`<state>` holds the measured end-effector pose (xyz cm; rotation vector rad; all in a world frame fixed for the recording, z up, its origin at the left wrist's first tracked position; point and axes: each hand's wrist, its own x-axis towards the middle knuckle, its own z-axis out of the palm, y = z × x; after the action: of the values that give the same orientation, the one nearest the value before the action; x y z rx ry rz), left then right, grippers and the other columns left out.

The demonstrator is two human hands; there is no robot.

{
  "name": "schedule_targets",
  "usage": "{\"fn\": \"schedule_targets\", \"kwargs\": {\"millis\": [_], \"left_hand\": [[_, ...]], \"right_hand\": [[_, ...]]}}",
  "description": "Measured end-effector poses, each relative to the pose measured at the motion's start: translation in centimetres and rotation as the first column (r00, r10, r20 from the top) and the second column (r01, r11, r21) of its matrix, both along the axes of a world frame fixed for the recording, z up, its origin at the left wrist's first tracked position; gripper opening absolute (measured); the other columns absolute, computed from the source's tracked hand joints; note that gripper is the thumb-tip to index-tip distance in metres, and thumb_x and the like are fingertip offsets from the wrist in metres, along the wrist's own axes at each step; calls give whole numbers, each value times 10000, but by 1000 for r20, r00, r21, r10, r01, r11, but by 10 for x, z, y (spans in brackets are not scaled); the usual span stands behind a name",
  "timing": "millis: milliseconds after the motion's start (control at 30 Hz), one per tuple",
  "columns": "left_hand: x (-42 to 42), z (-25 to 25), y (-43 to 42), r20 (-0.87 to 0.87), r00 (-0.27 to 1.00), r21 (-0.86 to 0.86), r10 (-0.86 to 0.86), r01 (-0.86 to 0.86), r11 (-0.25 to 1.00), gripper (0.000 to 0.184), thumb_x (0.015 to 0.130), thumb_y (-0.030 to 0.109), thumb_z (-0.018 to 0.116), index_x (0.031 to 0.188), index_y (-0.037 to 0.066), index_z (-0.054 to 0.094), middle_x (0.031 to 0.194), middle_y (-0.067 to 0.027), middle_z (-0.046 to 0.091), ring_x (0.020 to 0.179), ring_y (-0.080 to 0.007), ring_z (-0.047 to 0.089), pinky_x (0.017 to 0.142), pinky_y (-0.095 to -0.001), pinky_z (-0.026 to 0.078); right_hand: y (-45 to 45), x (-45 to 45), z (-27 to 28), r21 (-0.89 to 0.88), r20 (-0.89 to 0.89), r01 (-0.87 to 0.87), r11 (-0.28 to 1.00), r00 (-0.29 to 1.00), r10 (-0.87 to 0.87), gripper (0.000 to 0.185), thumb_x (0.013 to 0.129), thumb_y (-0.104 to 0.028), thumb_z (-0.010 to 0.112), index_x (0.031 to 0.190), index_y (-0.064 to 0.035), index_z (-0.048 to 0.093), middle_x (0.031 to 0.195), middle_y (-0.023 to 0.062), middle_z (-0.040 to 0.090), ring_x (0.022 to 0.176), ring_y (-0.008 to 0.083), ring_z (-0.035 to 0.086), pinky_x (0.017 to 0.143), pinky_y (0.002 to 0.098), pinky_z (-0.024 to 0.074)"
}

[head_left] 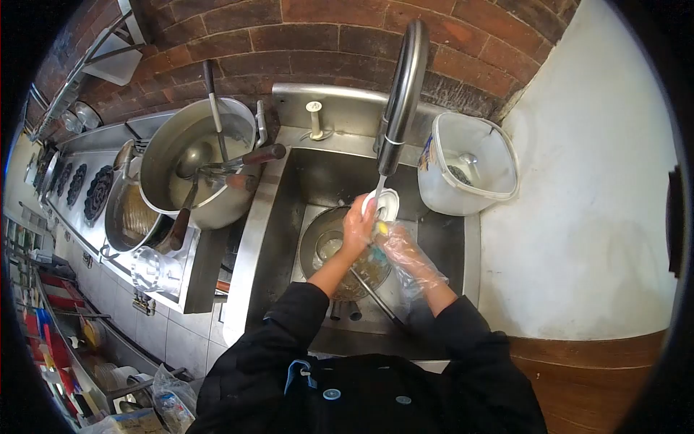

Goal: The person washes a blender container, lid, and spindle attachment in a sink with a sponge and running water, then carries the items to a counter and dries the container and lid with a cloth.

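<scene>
White dish: the small white dish (390, 206) is held up over the sink, just below the tap; whether it is one piece or two nested is hard to tell.
Handling: probably light and stiff, slick when wet, and perhaps breakable; best held by the rim, thumb on one face, fingers behind.
Left fingers: the bare left hand (355, 231) grasps the dish at its near-left edge.
Right fingers: the right hand (402, 249), in a clear plastic glove, is bent close to the dish; a yellow piece (382, 227) shows at its fingertips, but I cannot tell whether they grip it.
Tap: the metal tap (390, 150) points down at the dish.
Sink: below the hands, the steel sink (264, 286) contains a round pan (307, 242) and a long dark handle (381, 302).
Right of tap: a clear plastic tub (470, 200).
Left of sink: a large pot (160, 173) with ladles.
</scene>
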<state>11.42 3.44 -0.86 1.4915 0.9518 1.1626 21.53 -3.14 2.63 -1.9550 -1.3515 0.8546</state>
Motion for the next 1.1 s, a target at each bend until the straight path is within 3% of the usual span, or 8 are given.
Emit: {"fn": "schedule_targets", "kwargs": {"millis": [167, 300, 500, 767, 833, 933, 1033, 1100], "left_hand": [[7, -30, -7, 213, 973, -162, -85, 121, 979, 392, 942, 315, 351, 1102, -17, 483, 1049, -124, 539, 986, -199, 480, 882, -301, 352], [4, -53, 16, 548, 836, -457, -28, 327, 827, 514, 913, 446, 380, 1101, -19, 493, 1000, -70, 553, 894, -124, 487, 814, -260, 387], [-22, -45, 26, 277, 960, -550, 30, 133, 825, 470, 877, 441, 478, 917, -9, 606, 851, -48, 598, 758, -109, 526, 719, -255, 432], [-5, -55, 24, -236, 967, -337, -92, 7, 941, 521, 843, 519, 472, 938, 36, 641, 808, -74, 639, 697, -186, 590, 651, -317, 467], [15, -66, 19, -433, 901, -132, 23, -89, 987, 551, 826, 567, 457, 964, 66, 642, 817, -87, 645, 711, -221, 605, 663, -336, 470], [34, -64, 17, -179, 962, -463, 208, -269, 845, 575, 790, 620, 443, 994, 109, 613, 865, -120, 639, 771, -306, 608, 695, -385, 471], [-13, -55, 34, 791, 601, -553, -113, 782, 286, 540, 801, 448, 501, 1134, 24, 490, 1085, -165, 558, 958, -282, 559, 840, -380, 446], [-20, -38, 18, 808, 571, -498, -146, 794, 348, 502, 822, 344, 493, 1171, -16, 460, 1122, -163, 542, 995, -249, 549, 875, -370, 436]], "right_hand": [[21, 18, -3, 199, -377, 160, 967, 923, -75, 190, 775, -168, 548, 752, 20, 566, 624, 166, 574, 594, 275, 588, 522, 403, 425], [6, -24, 6, 439, 217, -61, 897, 975, -40, 153, 761, -141, 525, 803, 6, 512, 693, 207, 563, 686, 350, 577, 605, 419, 432], [5, 45, -18, 491, 684, -544, 680, 724, 86, 94, 747, -107, 544, 678, -45, 552, 646, 129, 549, 614, 323, 547, 549, 403, 431], [1, 44, -15, 252, -443, 45, 967, 893, 74, 340, 664, -281, 684, 855, -10, 608, 791, 178, 627, 673, 286, 607, 600, 376, 459], [6, 43, -33, 214, 13, 108, 971, 993, -114, 329, 665, -276, 672, 841, -9, 594, 743, 171, 613, 655, 302, 595, 592, 377, 453], [3, 5, -3, 476, 217, -53, 878, 975, -58, 338, 669, -292, 672, 862, -35, 567, 738, 158, 583, 652, 336, 567, 607, 402, 454], [-17, -25, -3, 567, 280, -279, 775, 950, 137, 348, 729, -185, 628, 1036, -39, 554, 971, 165, 551, 906, 350, 527, 776, 409, 425], [-21, -12, -8, 522, 325, -360, 773, 922, 210, 339, 731, -173, 612, 1039, -43, 557, 1001, 166, 536, 945, 349, 507, 804, 411, 412]]}}
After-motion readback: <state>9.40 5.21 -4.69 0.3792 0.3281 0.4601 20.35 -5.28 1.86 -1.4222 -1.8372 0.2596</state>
